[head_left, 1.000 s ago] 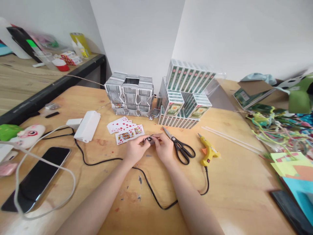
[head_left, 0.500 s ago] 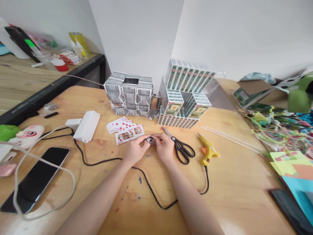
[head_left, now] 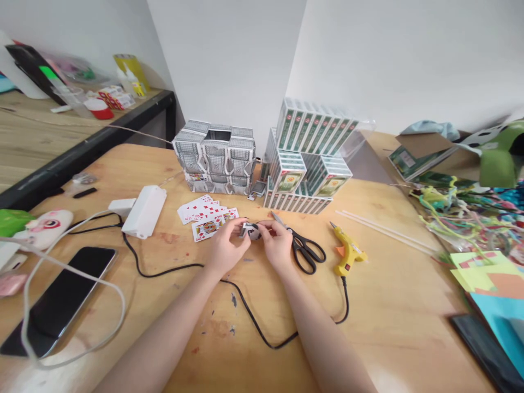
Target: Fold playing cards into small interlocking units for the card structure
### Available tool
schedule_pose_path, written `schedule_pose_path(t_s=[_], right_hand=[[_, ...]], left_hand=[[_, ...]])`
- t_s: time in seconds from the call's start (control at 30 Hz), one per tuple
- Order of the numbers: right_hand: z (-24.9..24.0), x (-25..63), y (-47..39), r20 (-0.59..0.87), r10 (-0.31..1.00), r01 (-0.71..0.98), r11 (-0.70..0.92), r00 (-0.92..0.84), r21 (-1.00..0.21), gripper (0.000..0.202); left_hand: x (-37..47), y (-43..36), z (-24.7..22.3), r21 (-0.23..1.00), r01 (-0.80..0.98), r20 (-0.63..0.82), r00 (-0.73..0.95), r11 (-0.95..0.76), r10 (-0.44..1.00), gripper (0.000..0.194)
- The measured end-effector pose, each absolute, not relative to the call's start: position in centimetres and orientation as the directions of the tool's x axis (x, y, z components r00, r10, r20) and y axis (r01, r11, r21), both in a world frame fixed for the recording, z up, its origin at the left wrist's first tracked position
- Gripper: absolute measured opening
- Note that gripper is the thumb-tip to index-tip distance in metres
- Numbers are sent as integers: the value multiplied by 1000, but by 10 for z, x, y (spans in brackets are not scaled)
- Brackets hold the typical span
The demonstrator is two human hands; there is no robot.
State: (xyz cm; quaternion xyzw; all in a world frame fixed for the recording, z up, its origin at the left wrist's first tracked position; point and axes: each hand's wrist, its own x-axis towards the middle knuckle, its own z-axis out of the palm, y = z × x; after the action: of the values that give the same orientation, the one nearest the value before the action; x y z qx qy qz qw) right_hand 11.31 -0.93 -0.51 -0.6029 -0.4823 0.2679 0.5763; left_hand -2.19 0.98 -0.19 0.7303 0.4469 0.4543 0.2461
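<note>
Between both hands is a small folded playing card (head_left: 251,230), white with dark print and partly covered by fingers. My left hand (head_left: 227,244) pinches its left side, while my right hand (head_left: 277,242) grips the right end between thumb and fingers. Several red-suited playing cards (head_left: 200,209) lie face up just beyond my left hand. Black-handled scissors (head_left: 305,248) rest to the right of my right hand, blades slightly apart. Farther right lies a yellow glue gun (head_left: 347,250). Behind the loose cards stands a box-like structure of folded cards (head_left: 215,161) with an opening on top.
Stacked card boxes (head_left: 303,164) stand at the back. A black cable (head_left: 257,322) loops beneath my forearms to the glue gun. On the left are a white power adapter (head_left: 145,212) and a phone (head_left: 61,300); clear glue sticks (head_left: 385,232) and coloured paper (head_left: 491,284) lie right.
The folded card has turned between my fingers and shows more of its white face. My left fingers have lifted and parted slightly around it. The things on the table stay put.
</note>
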Motion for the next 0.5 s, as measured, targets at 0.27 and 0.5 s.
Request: schedule_pose_path(t_s=[0.27,0.5], right_hand=[[-4,110,-11,298,900,339,185,317,-922,12],[-3,110,-12,363,904,387,258,225,-885,17]], left_hand=[[-22,12,-7,642,551,569,123,-533,813,25],[-21,11,-8,629,561,562,151,-539,813,31]])
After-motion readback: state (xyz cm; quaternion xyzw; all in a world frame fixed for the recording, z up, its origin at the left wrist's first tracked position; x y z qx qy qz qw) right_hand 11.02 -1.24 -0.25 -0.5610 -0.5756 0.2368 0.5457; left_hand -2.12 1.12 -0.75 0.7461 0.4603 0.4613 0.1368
